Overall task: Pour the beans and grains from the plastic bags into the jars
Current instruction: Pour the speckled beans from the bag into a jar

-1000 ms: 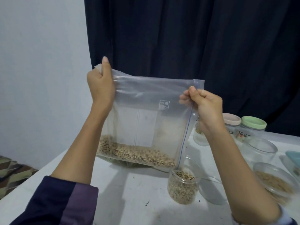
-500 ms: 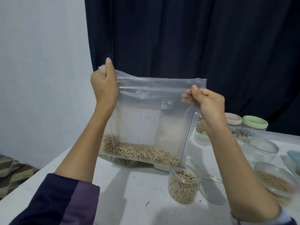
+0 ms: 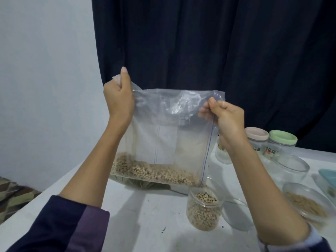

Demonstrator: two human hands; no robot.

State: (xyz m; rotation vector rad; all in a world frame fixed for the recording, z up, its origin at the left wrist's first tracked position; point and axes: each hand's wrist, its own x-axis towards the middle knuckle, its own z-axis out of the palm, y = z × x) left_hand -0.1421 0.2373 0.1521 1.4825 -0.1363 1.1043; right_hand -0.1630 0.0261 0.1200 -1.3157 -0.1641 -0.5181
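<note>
Gripping its top corners, the plastic bag (image 3: 163, 135) is held by left hand (image 3: 119, 99) and right hand (image 3: 227, 117); beans (image 3: 154, 171) could be spilled beside the jar (image 3: 204, 210) if tipped wide.

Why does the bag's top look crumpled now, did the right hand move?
Yes. The right hand slid left along the bag, away from the pink-lidded jar.

Holding the plastic bag (image 3: 169, 135) up over the table (image 3: 149, 215). My left hand (image 3: 119, 99) grips its top left corner, my right hand (image 3: 226, 117) pinches the top right by the blue seam. Beans (image 3: 154, 171) settled along the bag's bottom. Open jar (image 3: 204, 210) part-filled with beans sits just under the bag's lower right corner. Lidded jars (image 3: 269, 142) near the table's far right edge.
</note>
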